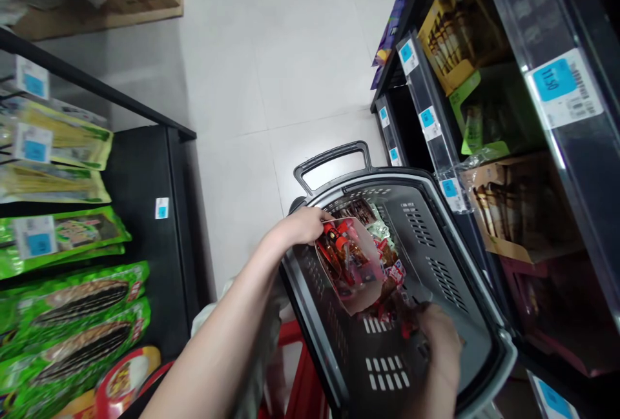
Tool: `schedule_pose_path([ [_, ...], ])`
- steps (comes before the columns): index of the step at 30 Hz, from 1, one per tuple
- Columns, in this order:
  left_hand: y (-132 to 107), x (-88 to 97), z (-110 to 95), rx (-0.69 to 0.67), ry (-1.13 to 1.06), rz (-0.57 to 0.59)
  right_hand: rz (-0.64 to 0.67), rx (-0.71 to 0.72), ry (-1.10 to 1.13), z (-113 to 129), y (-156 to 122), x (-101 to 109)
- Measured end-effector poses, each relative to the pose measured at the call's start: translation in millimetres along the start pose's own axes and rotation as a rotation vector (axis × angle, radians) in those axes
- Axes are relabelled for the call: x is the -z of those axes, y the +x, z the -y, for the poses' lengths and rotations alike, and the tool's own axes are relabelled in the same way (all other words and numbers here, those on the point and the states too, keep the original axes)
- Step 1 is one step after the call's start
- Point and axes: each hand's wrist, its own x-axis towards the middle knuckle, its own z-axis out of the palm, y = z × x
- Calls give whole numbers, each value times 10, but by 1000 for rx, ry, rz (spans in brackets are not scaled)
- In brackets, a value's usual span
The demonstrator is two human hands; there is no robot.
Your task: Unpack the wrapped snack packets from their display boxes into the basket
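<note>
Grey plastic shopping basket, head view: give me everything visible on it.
The grey plastic shopping basket is a deep tub with slotted vent holes in its walls and floor, a paler rim and a dark loop pull-handle at its far end. It appears tilted in the view, in the aisle beside the black shelf rack. Inside lie red and white snack packets. The left hand holds a clear open-topped display box of red packets over it; the right hand reaches into the near end, its fingers among the packets.
</note>
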Motion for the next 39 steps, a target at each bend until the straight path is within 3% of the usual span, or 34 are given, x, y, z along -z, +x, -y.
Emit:
schedule_pose_path([
  [1,-1,2,1,-1,9,3,-4,95,46,-59,-214,139],
  [4,8,3,15,-7,23,-1,-238,532,393,-17,-867,509],
  [6,22,-3,30,-4,9,-5,-414,788,516,211,-1197,644],
  [9,37,-14,43,-11,-37,2,-538,1079,469,673,-1419,622],
  [12,31,-14,38,-45,-55,-6,-691,1100,307,1035,-1408,427],
  [16,2,9,35,-72,-56,-13,-872,1044,143,1313,-1331,194],
  [21,-15,35,56,-103,-72,-12,-820,1035,83,1502,-1390,178],
  [25,-4,26,64,-66,-64,-19,-812,1185,171,1301,-1441,250],
  [26,1,23,67,-67,-68,-16,-840,1213,265,1191,-1382,264],
  [28,10,21,76,-85,-68,-11,-883,1046,440,961,-1113,277],
  [30,17,25,86,-101,-52,-10,-829,570,434,804,-660,251],
  [31,18,28,89,-102,-43,-9,-677,393,264,775,-393,213],
  [35,8,34,87,-57,-21,-8,-424,361,89,920,584,-146],
  [39,-9,32,64,-42,-10,16,-353,353,-21,1057,1071,-584],
])
